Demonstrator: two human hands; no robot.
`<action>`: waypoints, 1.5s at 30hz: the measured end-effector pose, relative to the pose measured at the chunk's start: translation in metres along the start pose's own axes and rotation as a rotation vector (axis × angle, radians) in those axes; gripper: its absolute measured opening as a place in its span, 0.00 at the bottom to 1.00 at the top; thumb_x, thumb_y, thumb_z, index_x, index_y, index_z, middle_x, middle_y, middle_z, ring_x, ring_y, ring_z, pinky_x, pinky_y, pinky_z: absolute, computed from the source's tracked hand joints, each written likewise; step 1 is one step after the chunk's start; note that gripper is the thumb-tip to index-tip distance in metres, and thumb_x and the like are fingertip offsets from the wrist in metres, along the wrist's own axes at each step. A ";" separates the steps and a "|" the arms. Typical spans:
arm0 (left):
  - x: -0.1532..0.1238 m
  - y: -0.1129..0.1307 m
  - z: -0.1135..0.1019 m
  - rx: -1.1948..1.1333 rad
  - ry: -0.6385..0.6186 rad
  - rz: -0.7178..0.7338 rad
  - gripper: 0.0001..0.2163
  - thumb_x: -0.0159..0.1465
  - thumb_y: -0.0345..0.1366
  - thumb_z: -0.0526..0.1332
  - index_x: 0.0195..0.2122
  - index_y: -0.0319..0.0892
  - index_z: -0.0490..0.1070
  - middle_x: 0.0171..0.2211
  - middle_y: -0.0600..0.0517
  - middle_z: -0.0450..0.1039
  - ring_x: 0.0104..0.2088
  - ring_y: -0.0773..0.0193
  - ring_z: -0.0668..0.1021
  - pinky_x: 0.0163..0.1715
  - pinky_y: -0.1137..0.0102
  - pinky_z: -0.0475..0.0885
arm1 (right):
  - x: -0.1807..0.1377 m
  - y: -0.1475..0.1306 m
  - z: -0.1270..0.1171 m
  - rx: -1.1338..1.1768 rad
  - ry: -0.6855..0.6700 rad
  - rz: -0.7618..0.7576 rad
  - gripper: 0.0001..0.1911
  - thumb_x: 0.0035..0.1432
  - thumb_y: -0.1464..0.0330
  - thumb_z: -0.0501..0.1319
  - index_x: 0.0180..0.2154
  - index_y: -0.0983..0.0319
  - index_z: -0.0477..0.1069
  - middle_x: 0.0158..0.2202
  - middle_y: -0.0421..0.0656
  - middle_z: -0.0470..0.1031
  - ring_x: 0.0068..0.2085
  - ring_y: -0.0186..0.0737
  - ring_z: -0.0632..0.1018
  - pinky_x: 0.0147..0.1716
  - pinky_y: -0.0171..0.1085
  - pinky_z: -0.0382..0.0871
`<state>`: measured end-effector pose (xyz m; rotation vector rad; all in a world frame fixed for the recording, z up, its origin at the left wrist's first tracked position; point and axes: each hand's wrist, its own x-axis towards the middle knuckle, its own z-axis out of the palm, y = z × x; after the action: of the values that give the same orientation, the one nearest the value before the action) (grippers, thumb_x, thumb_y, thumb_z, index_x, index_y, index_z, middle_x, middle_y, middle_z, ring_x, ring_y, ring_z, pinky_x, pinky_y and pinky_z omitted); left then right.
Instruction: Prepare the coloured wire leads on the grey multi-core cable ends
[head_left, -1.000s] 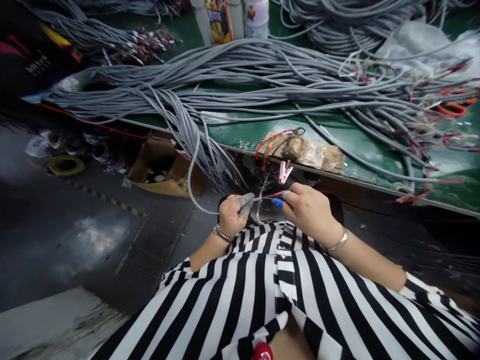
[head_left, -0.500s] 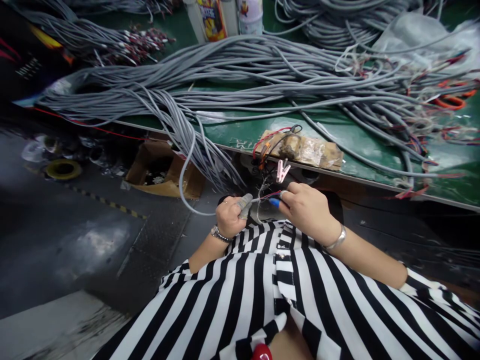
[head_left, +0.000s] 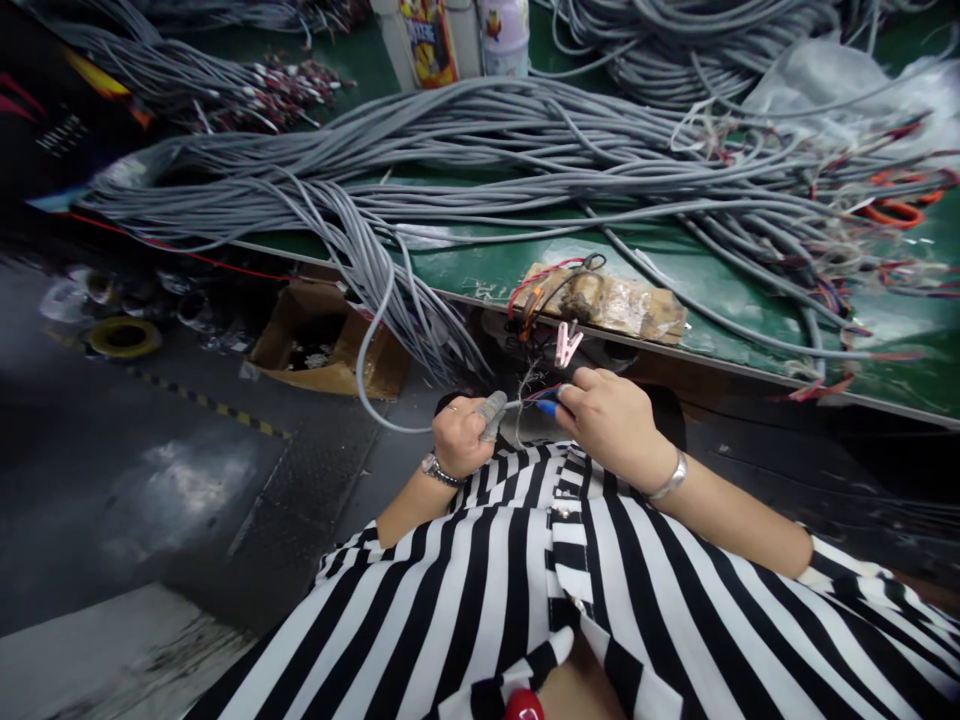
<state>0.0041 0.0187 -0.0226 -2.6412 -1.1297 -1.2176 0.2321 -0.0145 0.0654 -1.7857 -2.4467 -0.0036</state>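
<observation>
While a green bench (head_left: 892, 385) is stretching out past the grip, a big heap of cables (head_left: 480, 190) is sprawling across it, just beyond the fingers. A taped-up block (head_left: 641, 310) is sitting at the bench edge ahead of the right hand (head_left: 611, 420), and a pink clip (head_left: 567, 345) is sticking up near its fingers. Down on the floor (head_left: 180, 470), off past the left hand (head_left: 461, 435), a cardboard box (head_left: 330, 380) is standing open. So one gray cable (head_left: 409, 429) is looping into the left hand, which is clamping it; its thin colored wires (head_left: 534, 397) are poking out between the hands, and the right hand is pinching them. Both forearms (head_left: 739, 515) are angling inward, the right hand's back is facing up, and a blue-covered fingertip (head_left: 547, 407) is pointing at the left hand.
</observation>
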 end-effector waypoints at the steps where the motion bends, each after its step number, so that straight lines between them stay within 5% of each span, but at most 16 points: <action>1: -0.001 0.000 0.000 -0.003 0.001 0.007 0.09 0.62 0.33 0.59 0.41 0.41 0.77 0.33 0.46 0.79 0.32 0.62 0.78 0.34 0.67 0.74 | 0.000 -0.001 0.000 0.002 -0.009 -0.003 0.15 0.62 0.64 0.56 0.28 0.62 0.74 0.28 0.46 0.69 0.31 0.40 0.68 0.29 0.40 0.50; 9: 0.002 0.006 -0.001 -0.078 0.022 0.030 0.10 0.60 0.30 0.61 0.42 0.40 0.75 0.32 0.47 0.78 0.32 0.61 0.77 0.33 0.67 0.73 | 0.004 0.000 0.020 0.244 -0.052 0.071 0.17 0.62 0.60 0.56 0.28 0.63 0.75 0.30 0.46 0.72 0.31 0.37 0.70 0.28 0.37 0.54; 16: 0.006 0.005 0.002 -0.061 -0.106 0.042 0.09 0.61 0.30 0.58 0.40 0.38 0.75 0.28 0.47 0.76 0.28 0.63 0.75 0.29 0.69 0.70 | 0.006 0.005 0.057 1.221 -0.107 0.425 0.25 0.53 0.48 0.58 0.27 0.64 0.75 0.23 0.40 0.71 0.26 0.34 0.68 0.27 0.34 0.62; 19: 0.008 0.004 0.002 -0.049 -0.201 0.041 0.09 0.61 0.30 0.57 0.39 0.38 0.76 0.25 0.48 0.75 0.27 0.62 0.75 0.29 0.69 0.71 | 0.004 0.000 0.060 1.356 -0.086 0.554 0.27 0.46 0.45 0.62 0.22 0.64 0.71 0.20 0.38 0.67 0.24 0.32 0.65 0.25 0.34 0.61; 26: 0.004 0.008 -0.005 -0.179 -0.357 -0.124 0.11 0.62 0.33 0.57 0.44 0.40 0.75 0.32 0.47 0.79 0.32 0.62 0.79 0.35 0.68 0.75 | 0.007 0.000 0.065 1.262 -0.024 0.527 0.25 0.51 0.47 0.59 0.21 0.62 0.65 0.19 0.38 0.64 0.23 0.32 0.62 0.25 0.34 0.59; 30: 0.001 0.008 -0.005 -0.370 -0.447 -0.282 0.17 0.61 0.30 0.58 0.52 0.44 0.71 0.41 0.49 0.80 0.38 0.62 0.81 0.41 0.68 0.76 | 0.007 0.003 0.064 1.009 -0.009 0.319 0.16 0.59 0.57 0.55 0.28 0.63 0.70 0.27 0.42 0.71 0.29 0.37 0.69 0.32 0.36 0.64; 35: 0.002 0.006 0.002 -0.545 -0.503 -0.425 0.20 0.61 0.28 0.58 0.55 0.44 0.69 0.47 0.49 0.77 0.43 0.61 0.80 0.43 0.67 0.77 | 0.003 0.001 0.053 0.635 -0.043 0.181 0.12 0.61 0.65 0.54 0.28 0.63 0.69 0.30 0.43 0.69 0.32 0.37 0.70 0.33 0.35 0.63; 40: 0.005 0.005 0.008 -0.608 -0.557 -0.387 0.22 0.58 0.23 0.55 0.54 0.44 0.70 0.47 0.49 0.77 0.42 0.62 0.79 0.42 0.67 0.77 | 0.004 0.001 0.050 0.501 -0.041 0.170 0.10 0.61 0.68 0.54 0.29 0.63 0.69 0.31 0.44 0.69 0.32 0.37 0.70 0.33 0.34 0.61; 45: 0.007 0.004 0.010 -0.570 -0.550 -0.305 0.19 0.59 0.22 0.52 0.47 0.44 0.72 0.41 0.50 0.77 0.41 0.62 0.79 0.43 0.67 0.76 | 0.005 0.004 0.055 0.626 -0.021 0.221 0.12 0.62 0.66 0.54 0.27 0.63 0.67 0.27 0.41 0.68 0.29 0.36 0.69 0.32 0.34 0.61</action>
<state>0.0159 0.0231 -0.0238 -3.4924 -1.4815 -0.9806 0.2298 -0.0048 0.0110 -1.7282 -1.9283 0.7133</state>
